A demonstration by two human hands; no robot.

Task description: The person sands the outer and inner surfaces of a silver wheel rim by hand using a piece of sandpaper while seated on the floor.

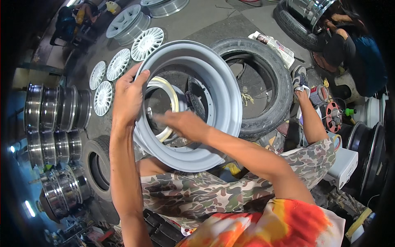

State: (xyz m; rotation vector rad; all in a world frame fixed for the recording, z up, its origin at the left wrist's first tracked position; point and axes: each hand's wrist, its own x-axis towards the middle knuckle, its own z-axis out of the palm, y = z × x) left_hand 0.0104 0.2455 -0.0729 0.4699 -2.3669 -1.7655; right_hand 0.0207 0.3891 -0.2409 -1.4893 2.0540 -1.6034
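A grey wheel rim barrel stands tilted in front of me, its wide opening facing up. My left hand grips its left edge, with the thumb over the lip. My right hand reaches over the opening; its fingers are blurred, and whether they hold anything cannot be told. Through the opening shows a smaller rim ring with a yellowish edge, lower down. A black tyre lies flat on the floor just right of the barrel.
White spoked wheel covers and a silver alloy wheel lie at the upper left. Stacked chrome rims stand at the left, near a small tyre. A co-worker sits upper right beside another tyre. Newspaper lies near my foot.
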